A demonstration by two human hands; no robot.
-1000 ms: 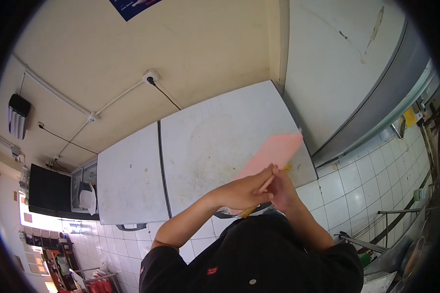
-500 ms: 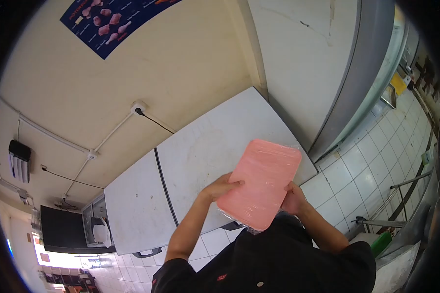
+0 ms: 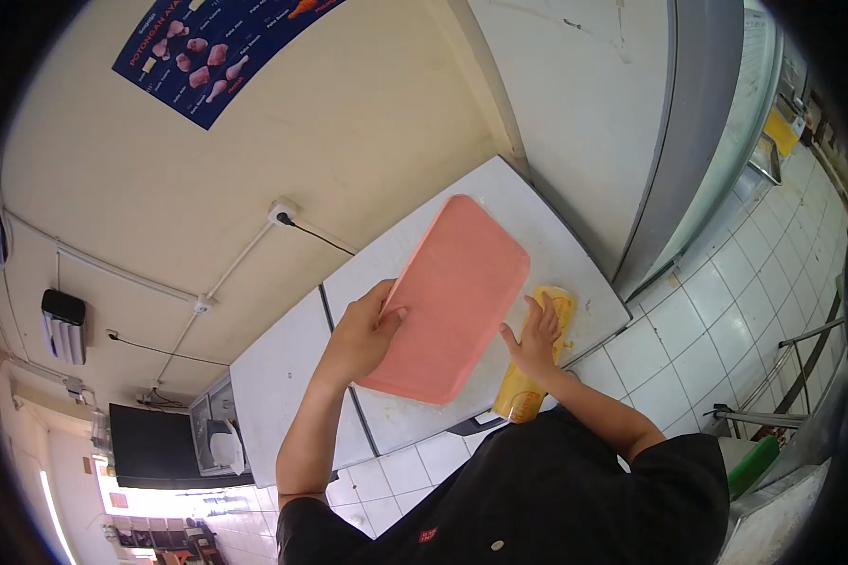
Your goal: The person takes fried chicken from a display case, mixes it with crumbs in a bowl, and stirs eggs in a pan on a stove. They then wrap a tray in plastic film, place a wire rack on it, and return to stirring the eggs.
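Note:
My left hand (image 3: pixel 366 331) grips the left long edge of a pink tray (image 3: pixel 454 297), thumb on its face, and the tray is tilted above the white lid surface. To the right of the tray, my right hand (image 3: pixel 537 339) has its fingers spread and holds nothing. It is over a yellow roll (image 3: pixel 520 391) that lies near the front edge of the white surface; whether the fingers touch the roll I cannot tell. The hand hides the roll's middle part.
The white freezer-like top (image 3: pixel 283 377) runs along the wall. A socket (image 3: pixel 282 211) with a black plug and cable is on the wall. At the right stand a tall white cabinet (image 3: pixel 584 113) and a green object (image 3: pixel 756 468). White floor tiles lie beyond.
The tray has moved left and away from me, held now by my left hand alone. My right hand has let go of it and opened. The yellow roll has come into view.

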